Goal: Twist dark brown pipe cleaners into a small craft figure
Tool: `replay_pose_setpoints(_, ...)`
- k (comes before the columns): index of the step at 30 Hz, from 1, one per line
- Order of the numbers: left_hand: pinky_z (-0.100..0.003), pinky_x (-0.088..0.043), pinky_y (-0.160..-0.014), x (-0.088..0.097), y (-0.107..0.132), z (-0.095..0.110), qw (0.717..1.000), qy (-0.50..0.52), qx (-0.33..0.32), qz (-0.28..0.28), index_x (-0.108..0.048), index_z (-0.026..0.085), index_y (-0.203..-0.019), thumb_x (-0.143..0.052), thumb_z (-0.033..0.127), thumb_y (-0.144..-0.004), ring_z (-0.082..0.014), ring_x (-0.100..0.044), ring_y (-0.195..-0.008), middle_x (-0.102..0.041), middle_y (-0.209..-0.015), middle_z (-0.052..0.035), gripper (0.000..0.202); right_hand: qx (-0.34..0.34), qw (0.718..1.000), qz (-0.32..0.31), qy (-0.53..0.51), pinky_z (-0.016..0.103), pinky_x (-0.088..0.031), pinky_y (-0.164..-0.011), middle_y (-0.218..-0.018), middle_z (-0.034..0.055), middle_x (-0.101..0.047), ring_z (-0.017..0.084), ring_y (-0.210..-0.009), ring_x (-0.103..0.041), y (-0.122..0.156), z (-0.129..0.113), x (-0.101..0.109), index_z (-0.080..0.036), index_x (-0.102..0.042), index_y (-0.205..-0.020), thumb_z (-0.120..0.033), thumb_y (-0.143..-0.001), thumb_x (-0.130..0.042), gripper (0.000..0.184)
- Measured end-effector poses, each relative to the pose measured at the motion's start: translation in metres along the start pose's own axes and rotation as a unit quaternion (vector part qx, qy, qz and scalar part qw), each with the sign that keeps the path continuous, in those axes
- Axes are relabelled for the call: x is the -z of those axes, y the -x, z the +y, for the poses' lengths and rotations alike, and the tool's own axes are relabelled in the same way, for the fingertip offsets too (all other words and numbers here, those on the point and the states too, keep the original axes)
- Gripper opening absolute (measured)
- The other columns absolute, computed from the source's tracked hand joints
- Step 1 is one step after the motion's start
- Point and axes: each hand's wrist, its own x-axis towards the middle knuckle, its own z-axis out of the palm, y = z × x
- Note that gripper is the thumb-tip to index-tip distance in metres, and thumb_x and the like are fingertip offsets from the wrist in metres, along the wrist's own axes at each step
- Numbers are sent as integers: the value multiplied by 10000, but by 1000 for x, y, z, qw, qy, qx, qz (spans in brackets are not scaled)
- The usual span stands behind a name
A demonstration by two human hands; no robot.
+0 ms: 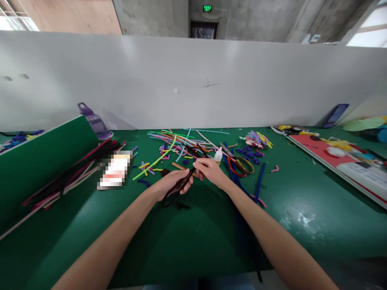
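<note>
Both my hands meet over the middle of the green table. My left hand is closed around a bundle of dark brown pipe cleaners that hangs down toward the table. My right hand pinches the upper end of the same dark stems, fingers pressed together. Just behind the hands lies a loose pile of coloured pipe cleaners. A small white glue bottle stands right beside my right hand, with red-handled scissors next to it.
A long bundle of pipe cleaners lies at the left by a green divider and a purple water bottle. Small purple and pink cut pieces sit at the back right. A red board with craft items lies far right. A white partition closes the back.
</note>
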Motion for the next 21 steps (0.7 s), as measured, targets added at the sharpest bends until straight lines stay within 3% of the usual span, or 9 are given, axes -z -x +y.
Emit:
replay_pose_setpoints(10, -225, -291, -492, 0, -2, -1, 1000, 4, -2, -6, -546, 112, -728, -425, 462, -897, -95, -413, -474, -464, -521, 11, 407, 28, 997, 67, 7, 226, -337, -469, -423, -49, -441, 92, -405, -428, -2, 1, 8, -192, -405, -525, -319, -884, -464, 386)
replay_pose_setpoints(21, -219, -292, -516, -2, 1, 1, 1000, -10, -14, -10, -504, 130, -695, -486, 433, -882, -93, -426, -512, -454, -559, 22, 357, 41, 996, 83, -10, 220, -328, -457, -413, -54, -438, 84, -393, -426, -2, 4, 9, -185, -408, -515, -273, -875, -488, 379)
